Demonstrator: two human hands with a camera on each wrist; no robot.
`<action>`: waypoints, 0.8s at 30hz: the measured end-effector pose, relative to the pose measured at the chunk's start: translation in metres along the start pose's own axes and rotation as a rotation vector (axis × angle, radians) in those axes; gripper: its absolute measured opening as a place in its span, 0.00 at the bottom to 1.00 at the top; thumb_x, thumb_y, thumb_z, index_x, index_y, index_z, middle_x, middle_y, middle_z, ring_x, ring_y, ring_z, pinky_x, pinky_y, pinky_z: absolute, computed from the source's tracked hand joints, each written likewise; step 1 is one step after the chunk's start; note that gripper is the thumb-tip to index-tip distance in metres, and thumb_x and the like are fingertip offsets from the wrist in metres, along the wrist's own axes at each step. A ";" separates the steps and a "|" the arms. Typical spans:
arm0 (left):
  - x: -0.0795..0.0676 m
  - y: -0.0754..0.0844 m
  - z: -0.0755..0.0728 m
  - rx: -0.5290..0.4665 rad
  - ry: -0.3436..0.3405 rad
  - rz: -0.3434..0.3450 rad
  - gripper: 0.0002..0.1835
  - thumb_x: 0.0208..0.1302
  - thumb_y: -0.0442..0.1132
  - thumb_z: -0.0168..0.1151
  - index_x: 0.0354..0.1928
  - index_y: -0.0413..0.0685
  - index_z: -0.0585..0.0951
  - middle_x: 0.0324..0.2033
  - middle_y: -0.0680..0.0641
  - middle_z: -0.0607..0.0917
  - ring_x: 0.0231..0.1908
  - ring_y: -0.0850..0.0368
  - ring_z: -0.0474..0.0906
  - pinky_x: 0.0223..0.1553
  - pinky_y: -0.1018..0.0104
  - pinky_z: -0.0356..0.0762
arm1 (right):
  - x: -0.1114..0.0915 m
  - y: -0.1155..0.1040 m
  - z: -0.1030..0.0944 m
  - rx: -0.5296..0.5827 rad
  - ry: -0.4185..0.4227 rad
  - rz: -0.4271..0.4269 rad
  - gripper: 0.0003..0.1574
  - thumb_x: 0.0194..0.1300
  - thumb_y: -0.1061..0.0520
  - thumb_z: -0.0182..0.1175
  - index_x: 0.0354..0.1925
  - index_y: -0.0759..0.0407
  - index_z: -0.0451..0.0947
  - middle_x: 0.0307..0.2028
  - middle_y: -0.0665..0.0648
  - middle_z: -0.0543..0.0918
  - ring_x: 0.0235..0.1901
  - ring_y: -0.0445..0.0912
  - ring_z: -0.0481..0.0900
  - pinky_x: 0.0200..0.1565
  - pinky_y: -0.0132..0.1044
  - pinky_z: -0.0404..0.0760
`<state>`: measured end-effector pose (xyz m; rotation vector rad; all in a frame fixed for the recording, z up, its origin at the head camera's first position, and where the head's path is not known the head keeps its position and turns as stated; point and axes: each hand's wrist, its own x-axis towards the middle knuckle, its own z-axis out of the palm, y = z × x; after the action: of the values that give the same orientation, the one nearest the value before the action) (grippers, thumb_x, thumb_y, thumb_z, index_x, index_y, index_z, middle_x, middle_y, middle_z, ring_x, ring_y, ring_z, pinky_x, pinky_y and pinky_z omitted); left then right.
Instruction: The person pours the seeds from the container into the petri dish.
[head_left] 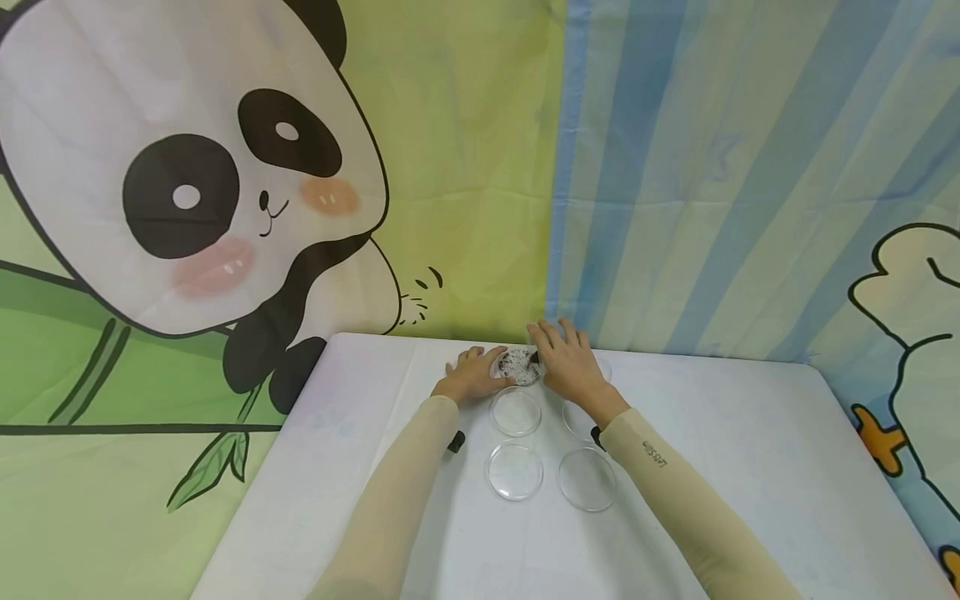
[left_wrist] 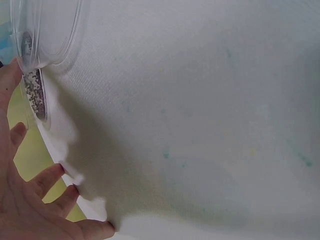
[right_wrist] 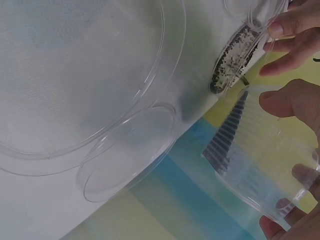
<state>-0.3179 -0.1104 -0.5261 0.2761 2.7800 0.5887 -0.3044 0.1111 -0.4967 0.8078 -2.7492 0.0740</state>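
At the table's far edge, a clear petri dish (head_left: 517, 367) holds a layer of black and white grains. My left hand (head_left: 474, 375) grips this dish from its left side, thumb at the near rim and index finger round the far side. In the left wrist view the other fingers (left_wrist: 50, 180) are spread by the table edge. My right hand (head_left: 570, 362) is just right of the dish. It holds a tilted clear plastic cup (right_wrist: 270, 145) between thumb and fingers. A dark, ridged-looking patch runs along the cup's side facing the dish.
Nearer me stand more clear dishes: two in a left column, (head_left: 516, 412) one behind a front-left dish (head_left: 514, 472), and a front-right dish (head_left: 587, 480). My right arm partly covers a dish (head_left: 576, 421). A printed cloth backdrop (head_left: 465, 208) rises behind the table.
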 end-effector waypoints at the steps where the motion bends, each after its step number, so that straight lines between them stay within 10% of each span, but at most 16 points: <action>1: 0.000 0.000 0.000 -0.003 -0.002 -0.001 0.41 0.65 0.67 0.60 0.77 0.69 0.60 0.74 0.38 0.58 0.73 0.35 0.51 0.64 0.25 0.46 | 0.000 0.000 0.000 0.000 0.003 -0.001 0.58 0.53 0.60 0.74 0.76 0.56 0.55 0.70 0.63 0.64 0.69 0.67 0.56 0.60 0.64 0.65; 12: 0.003 -0.002 0.003 -0.006 -0.005 -0.001 0.42 0.64 0.67 0.60 0.77 0.70 0.60 0.74 0.39 0.58 0.73 0.35 0.50 0.65 0.25 0.45 | -0.001 -0.001 0.000 0.034 -0.012 0.024 0.57 0.54 0.61 0.72 0.76 0.57 0.55 0.71 0.63 0.63 0.69 0.68 0.56 0.61 0.66 0.63; 24: 0.002 -0.003 0.003 0.011 -0.004 0.004 0.42 0.65 0.67 0.59 0.77 0.71 0.58 0.74 0.39 0.58 0.73 0.35 0.50 0.65 0.25 0.45 | -0.014 0.006 0.002 0.441 0.033 0.252 0.62 0.54 0.53 0.76 0.76 0.59 0.52 0.70 0.67 0.63 0.66 0.71 0.59 0.60 0.71 0.61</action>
<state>-0.3188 -0.1114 -0.5300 0.2849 2.7798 0.5732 -0.2967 0.1228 -0.5020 0.5410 -2.8237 0.7564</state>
